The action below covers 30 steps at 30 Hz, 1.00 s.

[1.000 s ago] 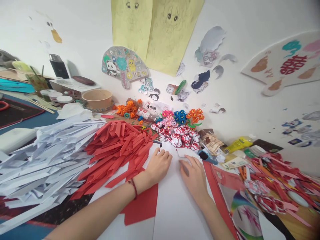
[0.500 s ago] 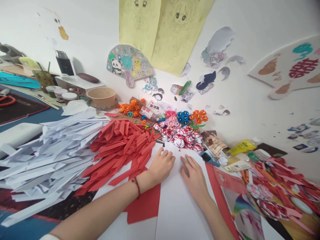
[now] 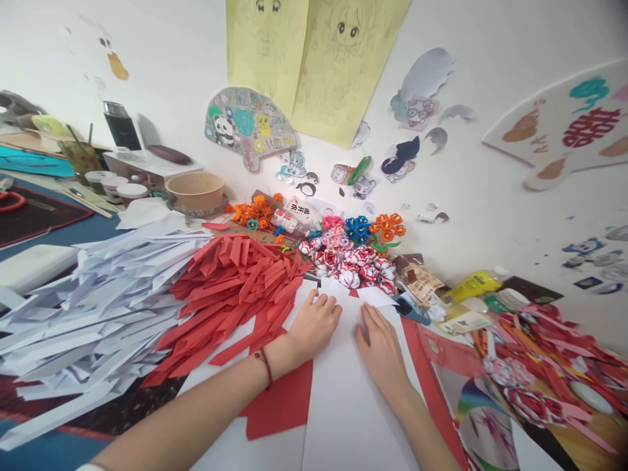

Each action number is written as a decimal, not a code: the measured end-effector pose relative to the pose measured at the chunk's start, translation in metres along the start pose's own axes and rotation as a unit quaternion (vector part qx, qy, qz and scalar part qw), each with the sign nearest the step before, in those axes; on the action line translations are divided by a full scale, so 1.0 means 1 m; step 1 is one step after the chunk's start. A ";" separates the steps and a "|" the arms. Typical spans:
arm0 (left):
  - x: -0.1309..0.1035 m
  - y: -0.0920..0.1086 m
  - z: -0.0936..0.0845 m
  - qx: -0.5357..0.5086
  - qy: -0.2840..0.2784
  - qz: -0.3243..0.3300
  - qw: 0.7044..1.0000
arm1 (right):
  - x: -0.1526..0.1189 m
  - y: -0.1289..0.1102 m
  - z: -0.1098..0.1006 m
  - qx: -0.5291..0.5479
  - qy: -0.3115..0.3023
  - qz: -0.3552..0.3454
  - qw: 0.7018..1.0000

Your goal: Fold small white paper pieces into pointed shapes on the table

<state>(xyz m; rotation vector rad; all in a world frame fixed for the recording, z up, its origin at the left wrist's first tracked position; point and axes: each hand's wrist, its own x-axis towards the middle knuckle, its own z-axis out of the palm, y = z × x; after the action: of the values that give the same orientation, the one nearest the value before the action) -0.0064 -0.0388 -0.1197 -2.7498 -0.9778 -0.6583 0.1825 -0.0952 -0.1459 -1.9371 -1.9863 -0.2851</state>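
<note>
A large sheet of white paper [image 3: 338,399] lies in front of me, its far right corner lifted or folded over near my right fingers. My left hand [image 3: 316,324], with a dark red cord at the wrist, is on the sheet's left part. Its fingers are curled down against the paper, and their tips are hidden. My right hand [image 3: 383,343] lies on the right part, fingers stretched out, the tips at the lifted corner. Under the left side of the sheet, red paper [image 3: 282,409] sticks out. A small red triangle shows at the far edge.
Left are heaps of folded white strips [image 3: 112,301] and red strips [image 3: 235,294]. Behind the sheet stand red-and-white paper flowers [image 3: 360,265] and a round tan bowl [image 3: 195,190]. At right lie a yellow tube [image 3: 471,286] and a pile of red and pink strips [image 3: 554,347].
The sheet's far right corner has come up by my right fingers, showing more of the red triangle. My right fingers have drawn closer together. My left hand stays nearly still; the view shifted slightly.
</note>
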 end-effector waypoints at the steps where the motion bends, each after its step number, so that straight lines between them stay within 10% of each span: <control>1: 0.000 0.000 0.000 0.000 -0.001 0.000 1.000 | 0.000 0.000 0.000 0.001 0.002 -0.001 1.000; 30: 0.000 0.000 0.001 -0.014 -0.013 0.005 1.000 | -0.001 -0.025 -0.028 0.131 0.063 0.045 0.988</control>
<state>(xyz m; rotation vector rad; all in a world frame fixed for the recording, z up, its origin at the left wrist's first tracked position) -0.0062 -0.0381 -0.1204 -2.7918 -0.9678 -0.6398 0.1609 -0.1078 -0.1185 -1.7906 -1.7528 -0.1129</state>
